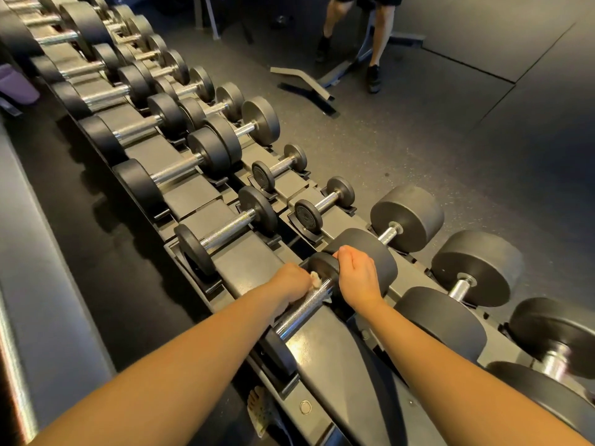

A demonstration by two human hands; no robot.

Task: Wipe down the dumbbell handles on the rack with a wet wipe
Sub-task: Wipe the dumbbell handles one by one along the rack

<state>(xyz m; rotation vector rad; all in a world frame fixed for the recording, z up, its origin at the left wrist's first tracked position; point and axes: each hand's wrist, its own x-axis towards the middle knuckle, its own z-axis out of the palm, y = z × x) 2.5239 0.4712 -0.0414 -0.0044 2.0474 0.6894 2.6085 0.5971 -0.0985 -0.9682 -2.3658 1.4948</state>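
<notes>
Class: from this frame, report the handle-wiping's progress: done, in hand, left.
Done: no handle visibly shows wiping, so unknown. In hand: left hand presses the wet wipe on the nearest dumbbell's handle; right hand grips its head. Left: possibly the other dumbbells along the rack.

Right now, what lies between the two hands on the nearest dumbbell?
In the head view: the crumpled white wipe the left hand holds and a bit of chrome handle, then the dumbbell's far weight under the right hand.
</notes>
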